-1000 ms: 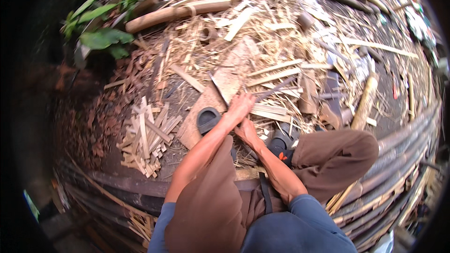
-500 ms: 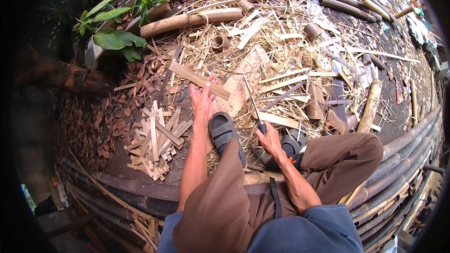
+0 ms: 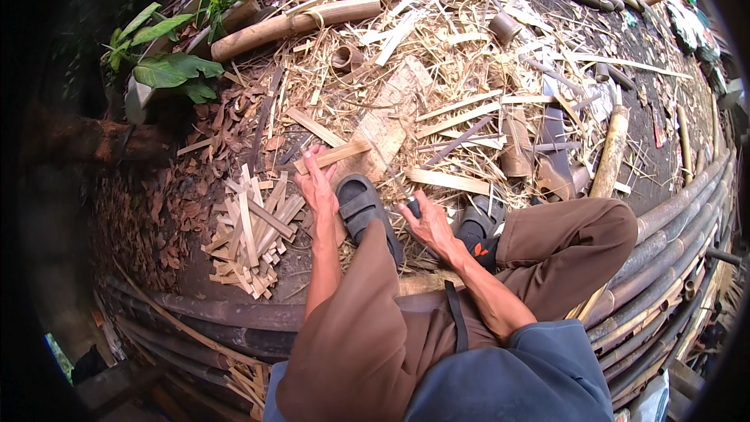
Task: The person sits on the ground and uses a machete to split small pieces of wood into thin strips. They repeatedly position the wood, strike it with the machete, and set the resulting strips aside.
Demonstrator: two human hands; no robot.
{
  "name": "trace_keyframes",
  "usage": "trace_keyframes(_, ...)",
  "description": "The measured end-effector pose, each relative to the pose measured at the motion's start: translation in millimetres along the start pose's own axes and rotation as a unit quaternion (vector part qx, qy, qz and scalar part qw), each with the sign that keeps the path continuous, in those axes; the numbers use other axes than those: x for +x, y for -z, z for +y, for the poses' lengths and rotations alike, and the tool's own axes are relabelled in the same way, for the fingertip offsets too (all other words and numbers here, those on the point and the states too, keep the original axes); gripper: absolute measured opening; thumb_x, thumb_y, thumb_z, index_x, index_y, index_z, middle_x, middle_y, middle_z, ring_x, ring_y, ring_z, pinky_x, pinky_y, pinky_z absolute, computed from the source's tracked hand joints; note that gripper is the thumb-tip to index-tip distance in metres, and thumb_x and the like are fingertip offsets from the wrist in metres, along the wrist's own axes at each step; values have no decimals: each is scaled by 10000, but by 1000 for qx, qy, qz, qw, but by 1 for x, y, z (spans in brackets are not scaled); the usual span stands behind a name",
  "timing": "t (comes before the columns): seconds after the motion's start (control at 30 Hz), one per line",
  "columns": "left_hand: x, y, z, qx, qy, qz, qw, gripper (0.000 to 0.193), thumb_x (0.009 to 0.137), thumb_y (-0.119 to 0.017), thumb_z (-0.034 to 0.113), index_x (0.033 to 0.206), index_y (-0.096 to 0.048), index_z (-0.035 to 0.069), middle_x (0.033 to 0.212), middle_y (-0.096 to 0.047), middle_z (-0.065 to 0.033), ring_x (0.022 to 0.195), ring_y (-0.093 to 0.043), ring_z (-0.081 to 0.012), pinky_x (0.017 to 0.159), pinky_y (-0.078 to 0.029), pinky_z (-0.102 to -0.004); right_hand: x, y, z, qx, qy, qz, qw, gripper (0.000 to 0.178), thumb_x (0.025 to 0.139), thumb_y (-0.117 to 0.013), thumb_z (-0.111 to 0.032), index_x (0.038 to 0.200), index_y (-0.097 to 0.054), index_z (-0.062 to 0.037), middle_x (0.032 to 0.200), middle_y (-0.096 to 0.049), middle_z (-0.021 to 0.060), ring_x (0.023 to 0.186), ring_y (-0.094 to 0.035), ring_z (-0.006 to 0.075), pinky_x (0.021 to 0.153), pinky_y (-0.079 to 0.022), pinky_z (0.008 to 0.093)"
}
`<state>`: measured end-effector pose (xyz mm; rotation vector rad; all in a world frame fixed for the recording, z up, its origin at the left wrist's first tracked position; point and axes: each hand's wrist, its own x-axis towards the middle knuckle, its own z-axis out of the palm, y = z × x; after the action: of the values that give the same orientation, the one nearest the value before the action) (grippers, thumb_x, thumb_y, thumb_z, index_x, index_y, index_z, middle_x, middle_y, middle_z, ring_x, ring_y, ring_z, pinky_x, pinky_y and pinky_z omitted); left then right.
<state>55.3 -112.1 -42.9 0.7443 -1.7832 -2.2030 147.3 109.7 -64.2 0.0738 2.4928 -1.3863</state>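
Observation:
My left hand is closed on the near end of a short flat bamboo strip, beside my sandalled left foot. Just past it, a second pale bamboo piece slants across the litter. In my right hand is the dark handle of a knife; its thin blade, smeared by motion, points up and left toward the held strip. Beneath the blade lies a worn wooden board. To the left of my left forearm is a loose pile of cut bamboo strips.
Shavings cover the ground ahead. A saw and a bamboo pole lie at the right. A thick bamboo length and a leafy plant are at the far left. Stacked poles curve round my right side.
The long strip in my left hand now shows as a shorter one, with a separate piece beyond it. My left hand has drawn nearer; the knife has swung lower, toward the strip.

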Motion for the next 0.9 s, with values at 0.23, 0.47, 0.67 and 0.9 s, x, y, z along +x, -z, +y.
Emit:
trace_keyframes(0.23, -19, -6, -2, 238, -5, 60, 969, 537, 1020, -386, 327, 1050, -614, -159, 1004, -635, -255, 833, -687, -315, 728, -625, -374, -8, -8, -43, 20, 19, -87, 996, 384, 955, -515, -417, 1032, -504, -41, 666, -572, 321, 712, -591, 518, 623, -444, 567)
trace_keyframes(0.47, -18, -15, -5, 136, -17, 45, 990, 508, 1014, -402, 310, 1088, -600, -152, 994, -631, -269, 825, -690, -313, 717, -628, -360, 12, -6, -9, 21, -66, -78, 995, 424, 957, -505, -439, 913, -560, -20, 720, -617, 291, 743, -618, 486, 651, -472, 540)
trace_keyframes(0.67, -18, -10, -3, 107, -30, 38, 993, 513, 1013, -404, 312, 1103, -584, -160, 1073, -601, -279, 838, -690, -338, 735, -623, -355, 18, -14, 10, 32, -68, -56, 996, 412, 956, -505, -436, 991, -546, -28, 745, -615, 304, 773, -615, 500, 679, -476, 548)
trace_keyframes(0.9, -6, -11, -4, 156, -47, -3, 987, 503, 1017, -408, 305, 1095, -585, -159, 1022, -625, -253, 855, -681, -309, 718, -628, -354, 17, -9, 21, 8, -124, -69, 990, 406, 964, -472, -444, 1026, -544, -49, 676, -612, 274, 705, -612, 497, 651, -479, 556)
